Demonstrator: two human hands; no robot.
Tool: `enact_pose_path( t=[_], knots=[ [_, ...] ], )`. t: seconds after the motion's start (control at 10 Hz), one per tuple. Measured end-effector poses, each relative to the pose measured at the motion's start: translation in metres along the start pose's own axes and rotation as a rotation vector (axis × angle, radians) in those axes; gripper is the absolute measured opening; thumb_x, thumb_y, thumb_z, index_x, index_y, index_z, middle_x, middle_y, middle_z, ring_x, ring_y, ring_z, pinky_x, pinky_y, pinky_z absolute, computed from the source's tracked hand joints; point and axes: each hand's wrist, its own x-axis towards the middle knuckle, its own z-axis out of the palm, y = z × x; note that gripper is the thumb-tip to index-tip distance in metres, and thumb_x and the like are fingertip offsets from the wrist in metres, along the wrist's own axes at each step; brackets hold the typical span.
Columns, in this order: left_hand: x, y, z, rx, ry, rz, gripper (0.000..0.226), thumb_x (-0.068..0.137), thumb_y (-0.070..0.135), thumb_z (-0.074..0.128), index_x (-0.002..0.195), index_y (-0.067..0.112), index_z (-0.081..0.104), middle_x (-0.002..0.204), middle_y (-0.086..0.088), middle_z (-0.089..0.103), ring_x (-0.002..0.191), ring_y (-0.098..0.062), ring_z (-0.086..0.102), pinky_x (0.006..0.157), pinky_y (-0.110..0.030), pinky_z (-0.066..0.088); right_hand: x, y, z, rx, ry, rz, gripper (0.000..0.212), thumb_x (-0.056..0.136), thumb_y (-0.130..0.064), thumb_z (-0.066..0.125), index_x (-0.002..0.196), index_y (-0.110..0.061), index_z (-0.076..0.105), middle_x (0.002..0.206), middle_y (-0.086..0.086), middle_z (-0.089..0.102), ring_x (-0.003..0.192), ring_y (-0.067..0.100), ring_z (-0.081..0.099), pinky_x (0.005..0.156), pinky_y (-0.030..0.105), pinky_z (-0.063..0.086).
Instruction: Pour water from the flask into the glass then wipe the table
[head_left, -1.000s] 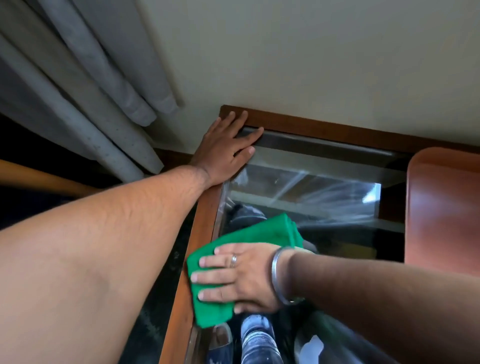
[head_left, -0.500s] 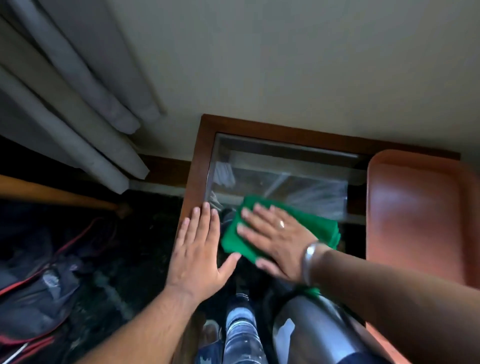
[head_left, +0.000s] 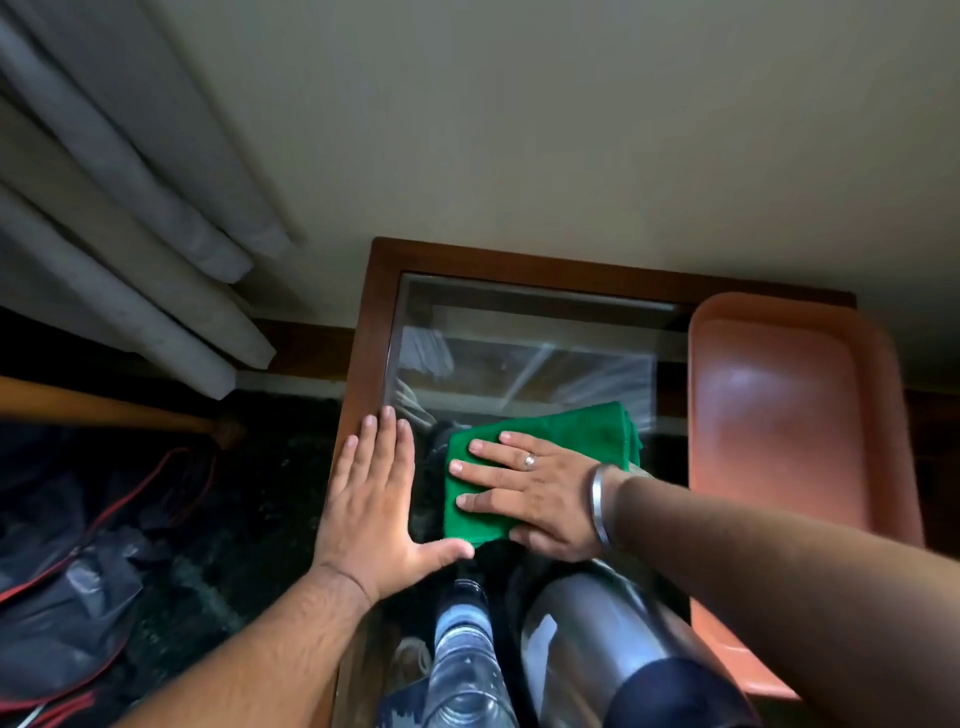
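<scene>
Our hands lie flat on the glass surface (head_left: 519, 332): the left hand (head_left: 374, 514) spread wide on its wooden edge, holding nothing, the right hand (head_left: 535, 499) with fingers splayed, pressing down the folded green cloth (head_left: 561, 431) just beside the left. Nearer us than the right hand stands the steel flask (head_left: 597, 634), a pale label on it unreadable, and below the left thumb the glass (head_left: 462, 670); whether it holds water we cannot tell. Beyond the right forearm sits an orange tray (head_left: 789, 415).

— Table (head_left: 382, 312): we record a polished wood frame around a glossy, reflective glass top.
— Noted. We add: cloth (head_left: 566, 431) green, matt, napped; flask (head_left: 597, 639) brushed metal; tray (head_left: 789, 415) smooth shiny plastic.
</scene>
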Motion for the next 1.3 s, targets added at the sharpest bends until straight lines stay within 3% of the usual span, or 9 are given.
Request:
enact_pose_path(
  t=[0.1, 0.3, 0.5, 0.6, 0.8, 0.9, 1.0, 1.1, 1.3],
  knots=[
    [-0.001, 0.003, -0.012, -0.061, -0.033, -0.003, 0.118, 0.073, 0.094, 0.021, 0.159, 0.017, 0.000, 0.166, -0.016, -0.013, 0.152, -0.031, -0.018, 0.124, -0.048, -0.010, -0.008, 0.007, -0.022, 0.019, -0.004, 0.103, 0.061, 0.087, -0.028, 0.057, 0.145, -0.019, 0.042, 0.159, 0.009, 0.027, 0.147, 0.034, 0.018, 0.119, 0.048, 0.012],
    [0.045, 0.028, -0.051, -0.031, -0.009, 0.018, 0.059, 0.082, 0.075, 0.059, 0.130, 0.041, 0.059, 0.168, -0.006, 0.017, 0.155, -0.029, 0.000, 0.123, -0.051, -0.008, -0.039, 0.028, -0.049, -0.002, 0.053, 0.814, 0.061, 0.083, -0.047, 0.059, 0.135, -0.018, 0.047, 0.131, 0.012, 0.058, 0.121, 0.033, 0.051, 0.105, 0.040, 0.038],
    [0.061, 0.048, -0.091, -0.389, -0.165, -0.033, 0.026, 0.071, 0.039, 0.078, 0.073, 0.034, 0.052, 0.129, 0.003, 0.067, 0.131, -0.025, 0.052, 0.115, -0.049, 0.036, -0.066, 0.005, -0.042, 0.313, 0.162, 0.933, 0.033, 0.080, -0.036, 0.063, 0.106, -0.016, 0.062, 0.105, 0.011, 0.066, 0.098, 0.034, 0.061, 0.079, 0.034, 0.047],
    [0.081, 0.090, -0.125, -0.554, -0.158, 0.053, 0.020, 0.070, 0.037, 0.066, 0.080, 0.034, 0.049, 0.082, 0.002, 0.068, 0.077, -0.013, 0.064, 0.074, -0.041, 0.053, -0.109, -0.010, -0.041, 0.661, 0.424, 1.109, 0.014, 0.081, -0.026, 0.066, 0.088, -0.017, 0.058, 0.082, 0.005, 0.066, 0.079, 0.028, 0.061, 0.062, 0.027, 0.033],
    [0.161, 0.234, -0.137, -0.681, -0.222, 0.364, 0.019, 0.089, 0.012, 0.074, 0.101, 0.018, 0.061, 0.085, 0.009, 0.065, 0.069, 0.009, 0.059, 0.066, -0.010, 0.044, -0.202, -0.036, -0.029, 1.323, 0.970, 1.437, 0.010, 0.084, -0.013, 0.070, 0.075, -0.015, 0.064, 0.076, 0.009, 0.069, 0.076, 0.030, 0.067, 0.071, 0.045, 0.058],
    [0.179, 0.291, -0.115, -0.631, -0.272, 0.370, 0.024, 0.091, 0.017, 0.074, 0.111, 0.013, 0.063, 0.094, -0.001, 0.068, 0.084, -0.010, 0.065, 0.077, -0.022, 0.052, -0.229, -0.036, -0.004, 1.460, 0.977, 1.604, 0.007, 0.086, -0.018, 0.068, 0.087, -0.013, 0.064, 0.095, 0.016, 0.071, 0.084, 0.031, 0.067, 0.083, 0.049, 0.057],
    [0.175, 0.305, -0.092, -0.303, -0.187, 0.376, 0.033, 0.095, 0.030, 0.065, 0.125, 0.018, 0.060, 0.118, -0.004, 0.069, 0.108, -0.023, 0.064, 0.086, -0.032, 0.050, -0.245, -0.026, 0.018, 0.789, 0.495, 1.703, 0.048, 0.082, -0.038, 0.067, 0.120, -0.013, 0.054, 0.123, 0.013, 0.063, 0.110, 0.033, 0.061, 0.095, 0.041, 0.049],
    [0.153, 0.283, -0.086, -0.064, -0.082, 0.391, 0.024, 0.096, 0.035, 0.056, 0.118, 0.026, 0.060, 0.114, -0.001, 0.069, 0.102, -0.025, 0.064, 0.072, -0.035, 0.046, -0.235, -0.012, 0.017, 0.332, 0.427, 1.475, 0.067, 0.081, -0.036, 0.062, 0.142, -0.018, 0.040, 0.148, 0.012, 0.042, 0.134, 0.033, 0.041, 0.110, 0.042, 0.038],
    [0.091, 0.211, -0.109, 0.167, -0.212, 0.229, 0.041, 0.095, 0.041, 0.056, 0.135, 0.029, 0.051, 0.133, -0.001, 0.062, 0.120, -0.024, 0.058, 0.094, -0.043, 0.051, -0.194, -0.002, 0.009, 0.280, -0.091, 1.366, 0.072, 0.091, -0.029, 0.037, 0.155, -0.028, 0.004, 0.164, 0.005, -0.006, 0.149, 0.031, 0.004, 0.118, 0.050, 0.012]
  ],
)
